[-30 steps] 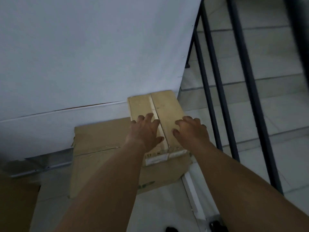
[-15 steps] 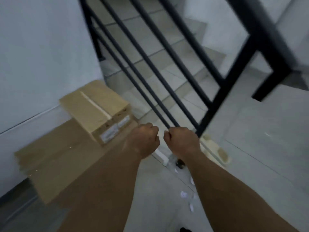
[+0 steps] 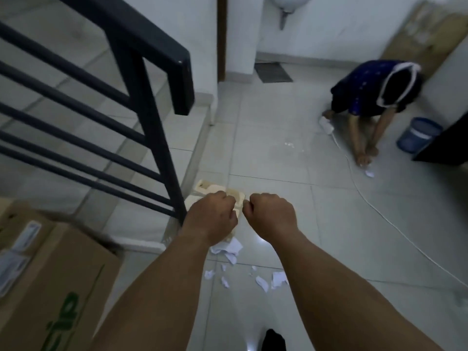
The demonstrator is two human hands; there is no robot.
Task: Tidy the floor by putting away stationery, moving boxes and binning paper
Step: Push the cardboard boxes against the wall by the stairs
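Observation:
My left hand [image 3: 211, 216] and my right hand [image 3: 269, 215] hang side by side above the tiled floor, both curled into fists with nothing in them. Under them lies a flat beige cardboard piece [image 3: 207, 187], partly hidden by my left hand. Torn white paper scraps [image 3: 229, 248] lie scattered on the tiles below my hands, with more scraps [image 3: 277, 279] to the right. A large cardboard box [image 3: 50, 287] with green lettering stands at the lower left.
A black stair railing [image 3: 152, 102] runs from the upper left down to a post by my left hand. A crouching person [image 3: 367, 97] reaches to the floor at the upper right, beside a blue bucket [image 3: 417, 134]. A white cable [image 3: 379, 211] crosses the tiles.
My hands left the small box's top and curled into fists. The view swung right, from the boxes by the wall to the railing end, the scraps and the crouching person.

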